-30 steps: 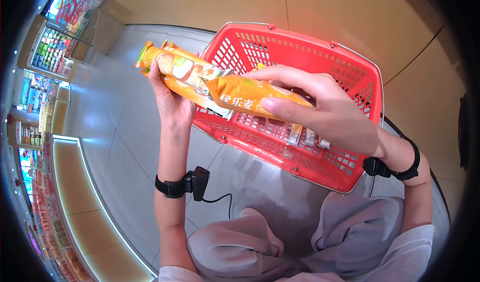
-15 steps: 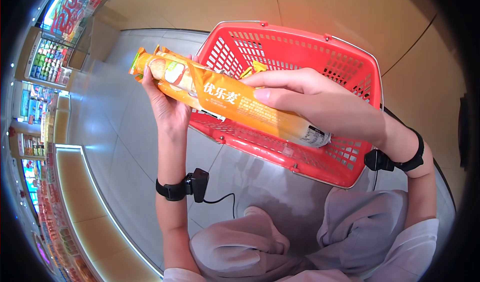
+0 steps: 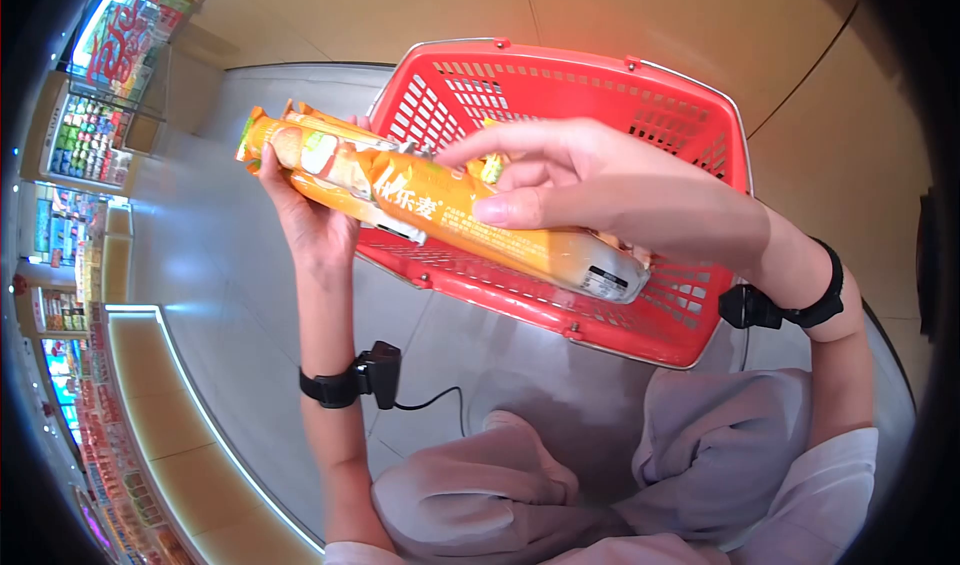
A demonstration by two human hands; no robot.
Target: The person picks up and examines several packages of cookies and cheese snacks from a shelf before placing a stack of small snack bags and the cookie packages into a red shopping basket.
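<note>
Head view, single frame.

Left hand (image 3: 312, 227): closed, fingers wrapped from behind around a bundle of orange packets (image 3: 300, 150), gripped near their outer end. Bundle is tilted, its free end pointing toward the right hand.

Right hand (image 3: 610, 190): partly closed. Thumb pressed on the near face of a long orange packet (image 3: 520, 245), fingers on its far side, index finger stretched out above it. The packet runs slantwise under the hand. Its upper end overlaps the bundle just beside the left hand. Its pale lower end, with a barcode label, sticks out below the right palm.

Red basket (image 3: 640, 65): directly behind and below both hands, resting on the grey floor (image 3: 230, 295). Contents mostly hidden by the right hand.

Black strap (image 3: 345, 383) with a small box on the left wrist, and another on the right. Lit shelves (image 3: 85, 135) far out beyond the left hand.
</note>
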